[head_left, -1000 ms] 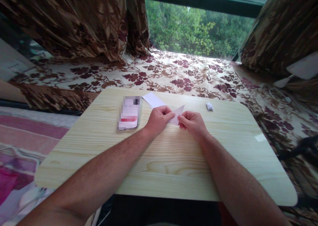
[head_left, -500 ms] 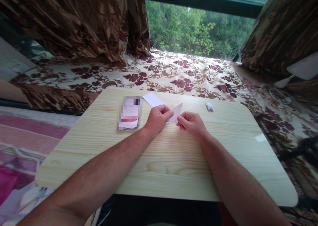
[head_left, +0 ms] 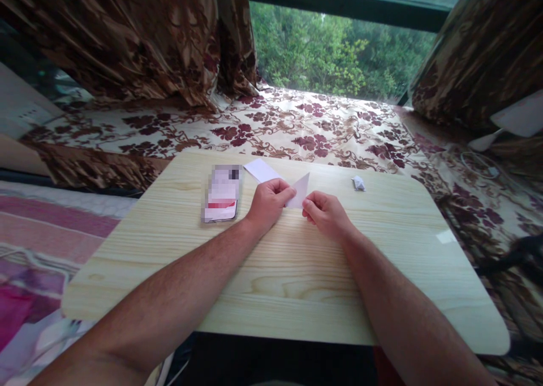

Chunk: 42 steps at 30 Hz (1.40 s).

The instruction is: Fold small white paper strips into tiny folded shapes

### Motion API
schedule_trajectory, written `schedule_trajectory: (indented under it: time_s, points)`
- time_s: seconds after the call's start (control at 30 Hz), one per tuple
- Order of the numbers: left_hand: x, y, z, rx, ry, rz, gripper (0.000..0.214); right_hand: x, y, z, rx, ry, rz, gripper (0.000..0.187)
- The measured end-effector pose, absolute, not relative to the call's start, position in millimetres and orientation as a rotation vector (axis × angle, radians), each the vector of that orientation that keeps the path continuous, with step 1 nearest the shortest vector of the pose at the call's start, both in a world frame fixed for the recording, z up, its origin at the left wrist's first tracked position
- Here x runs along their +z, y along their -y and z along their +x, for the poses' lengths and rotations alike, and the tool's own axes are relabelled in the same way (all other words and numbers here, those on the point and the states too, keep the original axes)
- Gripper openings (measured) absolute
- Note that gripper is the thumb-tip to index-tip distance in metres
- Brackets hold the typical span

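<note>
Between my two hands, just above the wooden table, is a small folded piece of white paper with a pointed top corner. My left hand pinches its left side between thumb and fingers. The thumb and fingertips of my right hand close on its lower right corner. Behind my left hand lies a flat white sheet or stack of paper, partly covered by that hand. A small folded white paper piece rests to the right, beyond my right hand.
A phone, its surface blurred out, lies on the table left of my left hand. Past the table's far edge is a ledge with floral cloth, below a window between patterned curtains. A striped bed cover is at left.
The upright tip of the folded paper has shifted very slightly left and my right hand has turned a little. Both hands keep their pinch on it.
</note>
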State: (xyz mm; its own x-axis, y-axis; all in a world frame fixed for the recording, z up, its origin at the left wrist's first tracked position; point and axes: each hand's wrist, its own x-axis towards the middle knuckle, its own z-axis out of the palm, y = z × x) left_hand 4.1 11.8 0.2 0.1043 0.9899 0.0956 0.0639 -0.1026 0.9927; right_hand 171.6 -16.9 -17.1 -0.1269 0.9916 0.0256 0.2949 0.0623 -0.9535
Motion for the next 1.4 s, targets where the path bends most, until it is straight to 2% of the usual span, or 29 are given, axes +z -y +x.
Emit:
schedule_trajectory:
  time_s: [0.47,0.87,1.4]
  points:
    - [2,-12,5,1.198,-1.140,1.358,0.022,-12,20,172,0.976,1.712,-1.339,0.026]
    - [-1,-11,4,1.045,-1.064,1.418,0.024,-7,20,174,1.134,1.401,-1.225,0.025]
    - [3,-7,4,0.951,-0.985,1.438,0.026,-4,19,172,0.969,1.272,-1.199,0.028]
